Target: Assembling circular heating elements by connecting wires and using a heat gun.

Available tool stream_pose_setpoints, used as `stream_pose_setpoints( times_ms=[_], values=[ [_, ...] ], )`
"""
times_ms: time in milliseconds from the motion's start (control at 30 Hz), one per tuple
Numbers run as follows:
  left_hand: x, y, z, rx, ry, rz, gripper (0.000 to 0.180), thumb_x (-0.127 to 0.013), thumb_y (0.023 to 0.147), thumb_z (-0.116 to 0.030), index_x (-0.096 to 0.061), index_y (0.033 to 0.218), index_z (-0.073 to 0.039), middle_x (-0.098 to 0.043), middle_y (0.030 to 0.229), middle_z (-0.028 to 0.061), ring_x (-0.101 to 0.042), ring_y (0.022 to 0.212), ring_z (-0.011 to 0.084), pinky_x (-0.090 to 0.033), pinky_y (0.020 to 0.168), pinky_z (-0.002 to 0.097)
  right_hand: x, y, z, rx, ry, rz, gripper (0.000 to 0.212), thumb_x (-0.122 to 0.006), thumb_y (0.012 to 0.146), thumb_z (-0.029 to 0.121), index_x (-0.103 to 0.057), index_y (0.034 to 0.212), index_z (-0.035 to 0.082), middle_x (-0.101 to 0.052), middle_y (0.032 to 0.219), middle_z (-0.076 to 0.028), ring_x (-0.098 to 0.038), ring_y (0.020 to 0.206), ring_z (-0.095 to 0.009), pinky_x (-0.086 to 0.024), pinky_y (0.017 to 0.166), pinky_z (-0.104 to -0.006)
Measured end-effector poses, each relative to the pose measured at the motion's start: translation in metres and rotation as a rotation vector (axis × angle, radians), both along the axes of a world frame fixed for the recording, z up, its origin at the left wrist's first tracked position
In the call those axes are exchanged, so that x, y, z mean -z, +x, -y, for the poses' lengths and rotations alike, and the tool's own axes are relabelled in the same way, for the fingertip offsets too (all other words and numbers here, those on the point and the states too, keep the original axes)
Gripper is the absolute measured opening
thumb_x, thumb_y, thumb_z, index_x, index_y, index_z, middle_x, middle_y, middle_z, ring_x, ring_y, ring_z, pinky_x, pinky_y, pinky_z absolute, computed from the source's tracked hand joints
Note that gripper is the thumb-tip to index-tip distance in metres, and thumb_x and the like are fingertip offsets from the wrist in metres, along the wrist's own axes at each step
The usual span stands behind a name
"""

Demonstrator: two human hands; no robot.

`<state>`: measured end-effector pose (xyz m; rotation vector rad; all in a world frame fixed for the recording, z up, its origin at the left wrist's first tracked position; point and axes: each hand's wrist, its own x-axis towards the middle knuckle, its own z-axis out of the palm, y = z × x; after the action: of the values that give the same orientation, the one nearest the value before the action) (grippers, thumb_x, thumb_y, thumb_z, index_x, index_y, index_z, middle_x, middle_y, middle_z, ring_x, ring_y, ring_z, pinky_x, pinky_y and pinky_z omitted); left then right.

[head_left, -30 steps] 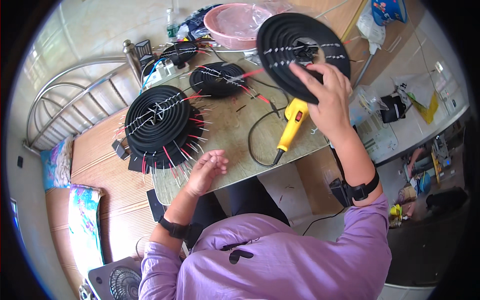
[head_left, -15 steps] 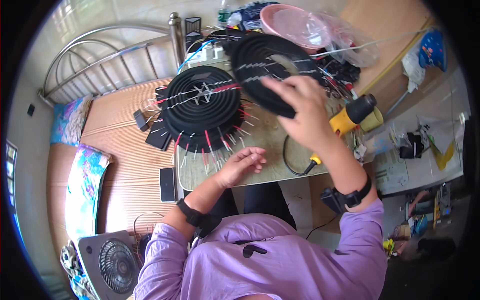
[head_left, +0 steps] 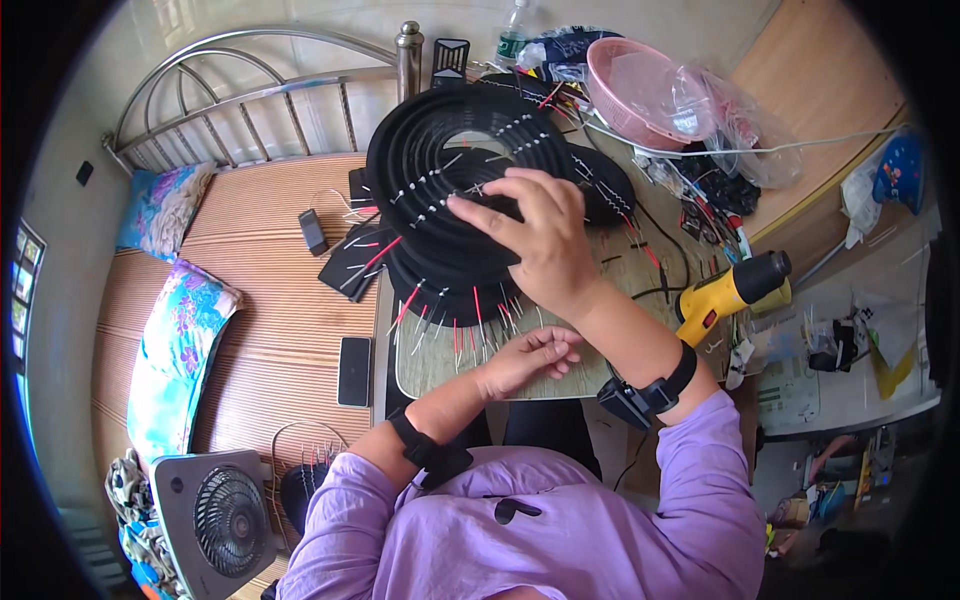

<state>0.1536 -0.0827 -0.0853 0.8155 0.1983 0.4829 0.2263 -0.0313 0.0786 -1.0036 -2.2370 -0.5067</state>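
My right hand (head_left: 548,235) grips a flat black cable coil (head_left: 400,140) by its near right part, fingers spread over the top. This coil, tied with whitish twisted bands, is over a stack of similar black coils (head_left: 450,300) on the table and hides most of it. I cannot tell whether the two touch. Red and white wire ends stick out around the stack's near side. By the table's front edge my left hand (head_left: 535,360) is closed, its fingers curled in and nothing visible in them. Another black coil (head_left: 603,190) lies behind my right hand.
A yellow heat gun (head_left: 735,290) stands at the table's right, with a dark cord. Farther back are a pink basket (head_left: 622,88) with plastic bags and a bottle (head_left: 513,35). On the bed at left lie a phone (head_left: 354,371) and a pillow (head_left: 180,355); a fan (head_left: 225,515) stands nearer.
My right hand has carried the coil leftward, from beside the stack to over it. Another coil behind it has come into sight. My left hand stays by the table edge; the whole view has shifted.
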Motion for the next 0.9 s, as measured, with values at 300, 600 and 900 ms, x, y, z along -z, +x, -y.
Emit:
stream_pose_setpoints(
  times_ms=[300, 600, 900],
  values=[
    [0.000, 0.003, -0.001, 0.021, 0.050, 0.003, 0.034, -0.049, 0.090, -0.025, -0.047, 0.118, -0.004, -0.056, 0.099, 0.0031, -0.051, 0.082, 0.0087, -0.043, 0.076, 0.0227, 0.033, -0.002, -0.012, -0.036, -0.261, 0.034, 0.057, -0.068, 0.067, 0.028, -0.051, 0.121, 0.023, -0.051, 0.106, -0.005, -0.045, 0.107, -0.024, -0.028, 0.093, -0.0408],
    [0.003, 0.004, -0.002, 0.032, 0.058, 0.003, 0.033, -0.049, 0.090, -0.025, -0.047, 0.116, -0.004, -0.056, 0.099, 0.0032, -0.051, 0.083, 0.0086, -0.043, 0.076, 0.0233, 0.044, 0.000, -0.014, -0.052, -0.313, 0.020, 0.055, -0.066, 0.070, 0.036, -0.051, 0.120, 0.021, -0.051, 0.106, -0.005, -0.045, 0.107, -0.023, -0.027, 0.093, -0.0415],
    [0.002, 0.002, -0.002, 0.028, 0.022, -0.012, 0.033, -0.050, 0.090, -0.026, -0.048, 0.116, -0.005, -0.056, 0.099, 0.0028, -0.051, 0.083, 0.0085, -0.043, 0.077, 0.0230, 0.021, 0.007, -0.008, 0.034, -0.294, -0.006, 0.050, -0.067, 0.069, 0.019, -0.054, 0.117, 0.021, -0.052, 0.106, -0.004, -0.045, 0.108, -0.022, -0.029, 0.091, -0.0388]
  ],
)
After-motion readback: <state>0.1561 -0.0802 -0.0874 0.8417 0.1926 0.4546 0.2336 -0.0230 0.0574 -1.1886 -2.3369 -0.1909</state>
